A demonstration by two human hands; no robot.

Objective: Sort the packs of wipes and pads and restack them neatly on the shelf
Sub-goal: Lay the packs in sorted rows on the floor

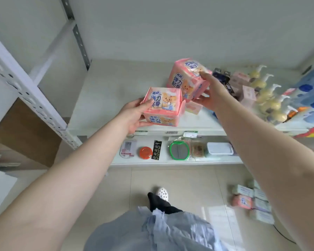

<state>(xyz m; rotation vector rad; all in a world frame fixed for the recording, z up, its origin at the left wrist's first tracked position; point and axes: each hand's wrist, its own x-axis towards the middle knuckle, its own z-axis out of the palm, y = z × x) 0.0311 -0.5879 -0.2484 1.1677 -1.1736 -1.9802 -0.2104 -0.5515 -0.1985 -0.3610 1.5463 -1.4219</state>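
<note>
Pads, left pair: two pink packs [162, 107] with a bear print, stacked one on the other, held above the front of the white shelf [101, 98].
Left hand [134, 115]: fingers curled round the near left side of the stack, thumb lying on the top pack's face, remaining fingers under the lower pack; clamped on both.
Pads, right pair: two more pink bear packs [187, 80], tilted, raised higher and further back over the shelf, just beside the left pair and seemingly overlapping its far corner.
Right hand [208, 93]: thumb pressed on the upper right edge, fingers wrapped beneath; clamped on this pair. Whether the packs touch the shelf cannot be told.
Under the right pair: small pale pink pack [192, 107] lying on the shelf.
Shelf, right side: dark blue packet [223, 78], pale pink boxes [246, 95], a row of yellowish pump bottles [268, 95], blue items [308, 95] at the far edge, blurred.
Lower shelf [170, 161]: orange round lid [145, 152], strip of button cells [157, 150], green-rimmed mesh item [179, 150], white lidded box [219, 149].
Floor, right: loose heap of greyish wipe packs [259, 201] with one pink pack [242, 201] among them, well apart from the hands.
Person: bare forearms, light blue garment [161, 232], white perforated shoe [162, 193] on tile.
</note>
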